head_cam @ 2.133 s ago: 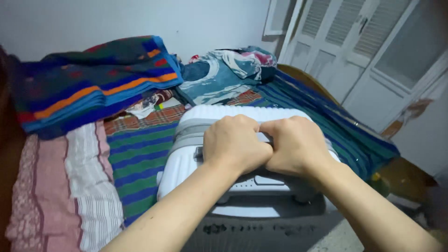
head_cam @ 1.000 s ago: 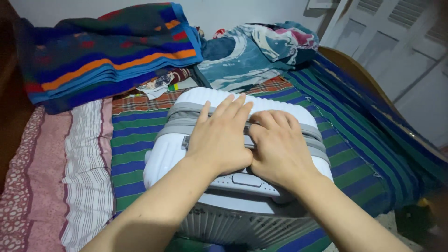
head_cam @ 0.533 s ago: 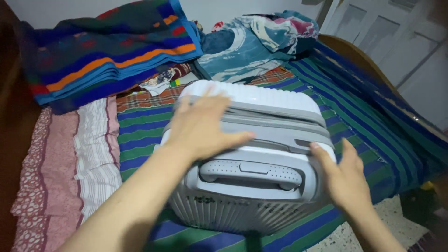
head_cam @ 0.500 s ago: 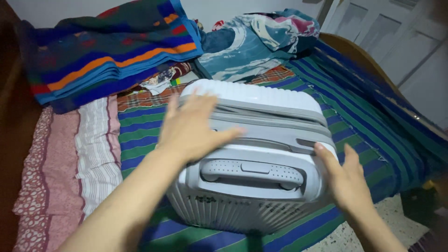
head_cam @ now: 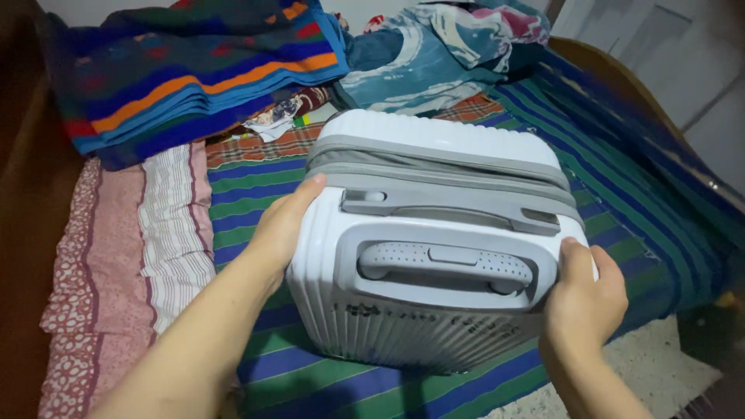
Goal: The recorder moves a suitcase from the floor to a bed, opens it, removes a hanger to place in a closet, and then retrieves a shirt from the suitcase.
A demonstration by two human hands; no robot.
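A white hard-shell suitcase (head_cam: pixel 434 140) with ribbed sides, a grey zip band and a grey top handle (head_cam: pixel 446 264) stands on the striped bed cover near the bed's front edge. My left hand (head_cam: pixel 281 225) presses flat against its left side, thumb at the upper corner. On the opposite side, my right hand (head_cam: pixel 586 299) grips the right lower corner. Both hands clasp the case between them; the case's underside is hidden.
A folded dark blue blanket with orange stripes (head_cam: pixel 178 70) lies at the back left. A crumpled blue and white cloth (head_cam: pixel 434 54) is heaped at the back. A pink patterned sheet (head_cam: pixel 93 264) covers the left. The wooden bed frame (head_cam: pixel 621 77) runs along the right, with speckled floor (head_cam: pixel 660 380) below.
My hands left the top of the suitcase and moved apart to its left and right sides. The case now tilts with its handle end facing me.
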